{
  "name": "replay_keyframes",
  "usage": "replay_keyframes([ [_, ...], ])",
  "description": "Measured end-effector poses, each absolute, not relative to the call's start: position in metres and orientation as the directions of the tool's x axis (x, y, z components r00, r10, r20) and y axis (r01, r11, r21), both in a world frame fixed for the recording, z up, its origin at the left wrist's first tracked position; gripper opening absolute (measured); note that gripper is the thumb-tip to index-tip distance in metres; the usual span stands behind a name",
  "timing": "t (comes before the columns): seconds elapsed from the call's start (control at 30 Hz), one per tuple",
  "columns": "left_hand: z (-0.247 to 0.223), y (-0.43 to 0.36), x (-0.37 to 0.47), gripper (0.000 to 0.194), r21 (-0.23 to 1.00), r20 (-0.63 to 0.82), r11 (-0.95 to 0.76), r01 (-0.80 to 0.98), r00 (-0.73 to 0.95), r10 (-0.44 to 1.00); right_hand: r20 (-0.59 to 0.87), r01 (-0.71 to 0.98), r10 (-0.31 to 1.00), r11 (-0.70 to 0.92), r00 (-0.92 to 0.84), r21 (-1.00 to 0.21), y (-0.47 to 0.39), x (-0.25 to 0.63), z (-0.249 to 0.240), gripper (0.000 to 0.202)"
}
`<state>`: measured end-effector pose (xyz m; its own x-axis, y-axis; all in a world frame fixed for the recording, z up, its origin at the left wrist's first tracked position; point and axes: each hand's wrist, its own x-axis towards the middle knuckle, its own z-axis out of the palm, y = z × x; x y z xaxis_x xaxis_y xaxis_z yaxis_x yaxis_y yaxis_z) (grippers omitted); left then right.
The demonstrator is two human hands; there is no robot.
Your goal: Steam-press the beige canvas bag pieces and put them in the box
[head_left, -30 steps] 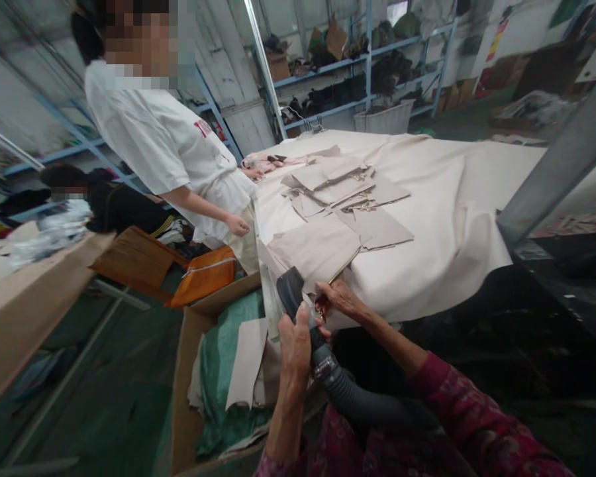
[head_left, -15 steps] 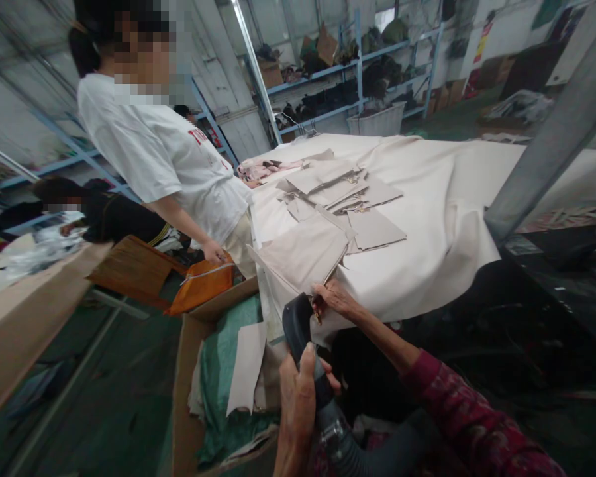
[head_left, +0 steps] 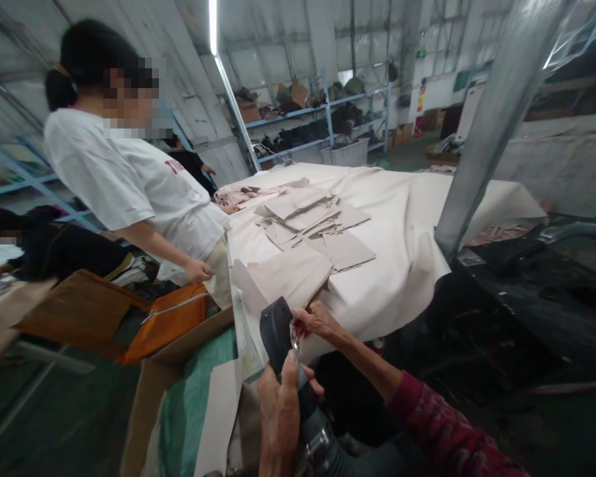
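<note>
My left hand (head_left: 279, 416) grips a dark vacuum nozzle (head_left: 278, 330) on a grey ribbed hose (head_left: 328, 445), its flat mouth pointing up toward the table edge. My right hand (head_left: 316, 320) pinches a small shiny thing against the nozzle's mouth, at the corner of a beige fabric piece (head_left: 291, 273) hanging over the edge. What the fingers hold is too small to name. More beige cut pieces (head_left: 310, 217) lie in a loose pile further back on the cream cloth covering the table (head_left: 407, 218).
A person in a white T-shirt (head_left: 129, 185) stands at the table's left side. A cardboard box (head_left: 151, 391) with green cloth and beige pieces sits below my hands. A grey metal post (head_left: 481, 126) rises on the right. An orange bag (head_left: 171, 318) lies on the floor. Shelves line the back wall.
The view has tilted up and right, so table and person sit lower left in frame. My left hand with the nozzle dropped lower. My right hand stays pinched at the fabric corner.
</note>
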<state>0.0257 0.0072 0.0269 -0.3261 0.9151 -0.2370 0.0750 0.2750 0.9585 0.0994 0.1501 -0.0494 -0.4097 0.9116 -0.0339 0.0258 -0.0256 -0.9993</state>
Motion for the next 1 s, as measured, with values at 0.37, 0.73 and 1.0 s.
replay_keyframes([
  [0.37,0.030,0.053,0.051,0.044,0.960,-0.242,0.258,0.109,-0.140,0.960,0.091,0.222,0.996,0.088,0.003,-0.971,0.174,0.229,-0.027,0.018],
  [0.73,0.025,0.140,0.109,0.043,0.936,-0.320,0.300,0.184,0.096,0.942,0.107,0.269,0.993,0.089,0.051,-0.959,0.233,0.258,-0.057,0.032],
  [1.0,0.005,0.193,0.126,0.040,0.925,-0.371,0.352,0.145,0.134,0.919,0.146,0.334,0.989,0.131,0.022,-0.934,0.238,0.258,-0.067,0.027],
])
